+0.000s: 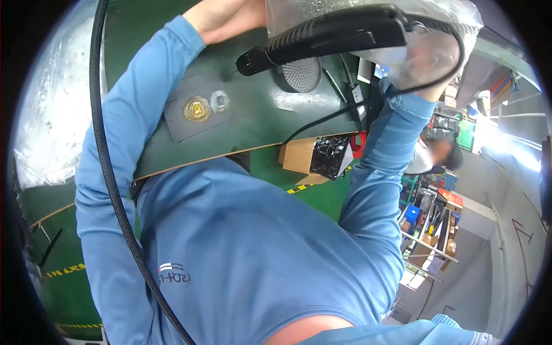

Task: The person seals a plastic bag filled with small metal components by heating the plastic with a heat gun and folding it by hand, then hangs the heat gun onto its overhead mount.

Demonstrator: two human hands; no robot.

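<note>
Has right hand [424, 62] behind clear plastic [451, 12], right of black tool [339, 35]; extends left hand [236, 16] to that tool's upper left.

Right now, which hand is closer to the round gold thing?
Left. The left hand is above the round gold thing in the picture; the right hand is much farther, off to the right.

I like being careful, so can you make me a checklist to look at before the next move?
1. Right hand at the clear plastic bag: ok, it shows blurrily through the plastic.
2. Left hand gripping the bag: cannot tell, its fingers are hidden.
3. View of the bag unblocked: not ok, the black handheld tool crosses in front.
4. Yellow round piece on the grey mat: ok.
5. Cardboard box off the table: ok.
</note>
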